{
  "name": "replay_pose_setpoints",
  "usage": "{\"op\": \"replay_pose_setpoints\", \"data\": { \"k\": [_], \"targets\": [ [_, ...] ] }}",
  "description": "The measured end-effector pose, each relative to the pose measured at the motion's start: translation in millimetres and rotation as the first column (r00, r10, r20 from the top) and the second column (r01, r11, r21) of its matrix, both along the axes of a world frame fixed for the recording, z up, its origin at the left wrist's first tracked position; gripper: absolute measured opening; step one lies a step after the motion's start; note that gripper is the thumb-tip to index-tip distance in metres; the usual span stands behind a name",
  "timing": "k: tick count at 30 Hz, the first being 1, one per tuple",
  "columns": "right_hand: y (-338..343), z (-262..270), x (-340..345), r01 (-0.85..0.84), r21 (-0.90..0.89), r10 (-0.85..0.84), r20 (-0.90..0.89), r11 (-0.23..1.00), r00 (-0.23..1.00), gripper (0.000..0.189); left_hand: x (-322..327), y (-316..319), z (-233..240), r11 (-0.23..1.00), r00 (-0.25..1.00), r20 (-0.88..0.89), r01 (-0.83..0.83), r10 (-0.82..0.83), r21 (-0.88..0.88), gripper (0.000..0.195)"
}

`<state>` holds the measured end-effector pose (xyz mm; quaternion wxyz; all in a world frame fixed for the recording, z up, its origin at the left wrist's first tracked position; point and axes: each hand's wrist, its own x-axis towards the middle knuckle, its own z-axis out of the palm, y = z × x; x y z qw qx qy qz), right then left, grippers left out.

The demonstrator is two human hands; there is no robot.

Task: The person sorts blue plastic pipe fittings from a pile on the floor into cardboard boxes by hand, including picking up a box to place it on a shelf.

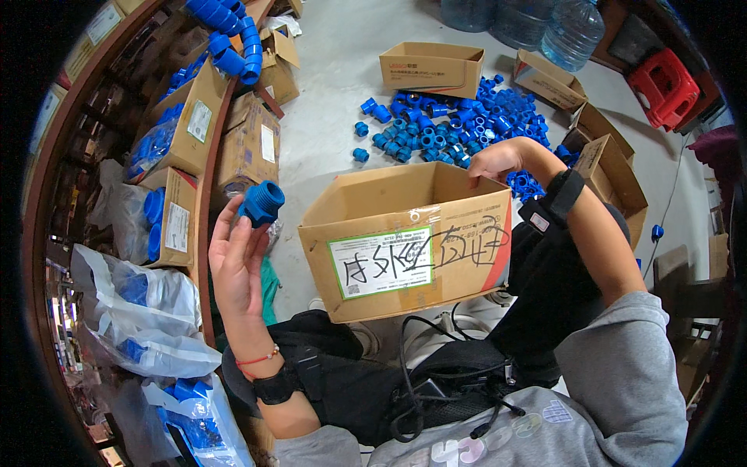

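Raised at the left, my left hand [236,257] pinches a blue threaded plastic pipe fitting [262,204] between thumb and fingers. My right hand [496,160] grips the far right rim of an open cardboard box [315,262], tilted in front of my knees. A green-edged label [382,286] and large handwriting mark the box's near side. Its visible inner walls are bare; the bottom is hidden. Beyond it, a heap of blue pipe fittings [432,137] lies on the floor, some of them threaded.
Shelving [201,233] on the left carries boxes and bags of blue fittings. Behind the heap stands another cardboard box [432,70]. More open boxes [607,175] lie at the right. Large water bottles [572,35] and a red plastic object [665,87] are farther back.
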<state>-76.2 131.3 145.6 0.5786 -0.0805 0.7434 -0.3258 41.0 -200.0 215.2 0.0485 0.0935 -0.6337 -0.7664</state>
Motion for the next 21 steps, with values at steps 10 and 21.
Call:
{"op": "replay_pose_setpoints", "data": {
  "k": [10, 21],
  "targets": [
    [-11, 4, -2, 0.016, 0.11, 0.018, -0.299, 0.994, 0.954, 0.038, 2, 5, 0, 0.999, 1.0, -0.005, 0.018, -0.018, 0.026, 0.03],
    [-6, -50, -8, 0.158, 0.142, -0.079, -0.445, 0.977, 0.892, 0.03, 1, 9, -6, 0.991, 0.99, 0.047, 0.134, -0.134, 0.003, 0.029]
  ]
}}
